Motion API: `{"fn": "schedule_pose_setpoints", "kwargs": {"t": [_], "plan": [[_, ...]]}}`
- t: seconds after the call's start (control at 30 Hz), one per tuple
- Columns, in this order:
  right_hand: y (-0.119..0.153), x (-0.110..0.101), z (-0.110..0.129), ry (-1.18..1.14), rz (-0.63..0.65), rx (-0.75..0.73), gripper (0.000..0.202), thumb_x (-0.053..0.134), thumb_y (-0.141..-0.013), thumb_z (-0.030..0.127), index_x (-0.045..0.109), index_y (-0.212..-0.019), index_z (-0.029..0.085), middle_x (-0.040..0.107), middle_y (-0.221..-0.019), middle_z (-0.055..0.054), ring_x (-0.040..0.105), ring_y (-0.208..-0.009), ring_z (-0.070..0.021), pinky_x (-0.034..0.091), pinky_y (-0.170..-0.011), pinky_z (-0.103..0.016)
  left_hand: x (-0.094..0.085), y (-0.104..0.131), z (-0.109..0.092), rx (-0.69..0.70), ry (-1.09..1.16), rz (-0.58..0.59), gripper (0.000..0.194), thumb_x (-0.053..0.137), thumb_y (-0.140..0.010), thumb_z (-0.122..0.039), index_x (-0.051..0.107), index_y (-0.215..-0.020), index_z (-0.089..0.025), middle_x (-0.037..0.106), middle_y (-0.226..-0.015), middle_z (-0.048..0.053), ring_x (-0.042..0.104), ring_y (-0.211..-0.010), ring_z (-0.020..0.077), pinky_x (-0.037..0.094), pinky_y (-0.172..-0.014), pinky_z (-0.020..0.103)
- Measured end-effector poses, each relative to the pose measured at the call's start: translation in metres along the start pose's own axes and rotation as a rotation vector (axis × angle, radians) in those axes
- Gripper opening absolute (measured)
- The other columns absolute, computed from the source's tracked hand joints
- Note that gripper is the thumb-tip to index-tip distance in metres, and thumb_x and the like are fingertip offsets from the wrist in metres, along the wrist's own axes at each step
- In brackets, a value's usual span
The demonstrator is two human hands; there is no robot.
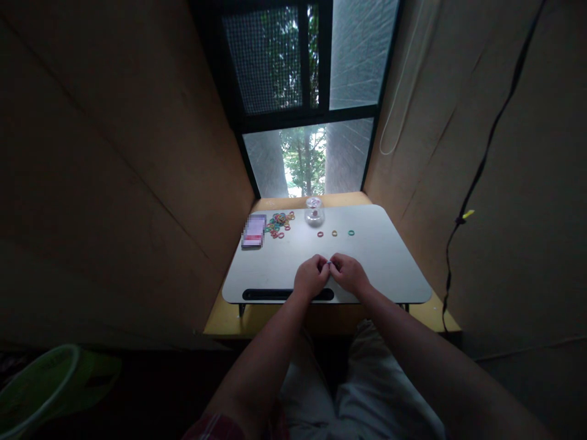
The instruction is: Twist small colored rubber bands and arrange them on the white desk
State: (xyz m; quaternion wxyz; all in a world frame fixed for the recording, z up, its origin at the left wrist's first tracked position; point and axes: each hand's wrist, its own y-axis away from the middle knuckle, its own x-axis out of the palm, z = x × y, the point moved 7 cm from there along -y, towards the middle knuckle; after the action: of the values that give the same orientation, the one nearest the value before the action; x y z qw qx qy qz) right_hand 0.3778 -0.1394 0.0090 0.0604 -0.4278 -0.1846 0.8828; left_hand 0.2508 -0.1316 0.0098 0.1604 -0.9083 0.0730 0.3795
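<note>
Above the front part of a white lap table (385,263), my left hand (312,275) and my right hand (347,272) meet fingertip to fingertip. Both are closed in a pinch around something small and pale, too small to name. Beyond them lie three separate rings in a row: a red ring (320,234), a yellow ring (334,233) and a green ring (351,233). A heap of coloured rings (279,223) is at the back left. Behind the row stands a clear rounded container (314,214) with something small and dark visible in it.
A phone (254,231) lies at the table's left edge, beside the heap. A black slot (270,294) runs along the front edge. Walls rise on both sides, a window (305,159) is behind, and a green basket (59,385) stands at the lower left.
</note>
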Motion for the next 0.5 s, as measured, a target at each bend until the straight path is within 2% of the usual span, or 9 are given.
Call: {"fn": "schedule_pose_setpoints", "kwargs": {"t": [0.5], "plan": [[0.0000, 0.0004, 0.0000, 0.009, 0.009, 0.006, 0.013, 0.050, -0.079, 0.026, 0.058, -0.071, 0.020, 0.060, -0.066, 0.000, 0.050, -0.061, -0.0133, 0.032, -0.058, -0.024, -0.0028, 0.0007, -0.0031, -0.031, -0.019, 0.023, 0.017, 0.049, -0.086, -0.033, 0.062, -0.087, -0.021, 0.067, -0.079, 0.001, 0.058, -0.072, 0.0135, 0.040, -0.065, 0.024]]}}
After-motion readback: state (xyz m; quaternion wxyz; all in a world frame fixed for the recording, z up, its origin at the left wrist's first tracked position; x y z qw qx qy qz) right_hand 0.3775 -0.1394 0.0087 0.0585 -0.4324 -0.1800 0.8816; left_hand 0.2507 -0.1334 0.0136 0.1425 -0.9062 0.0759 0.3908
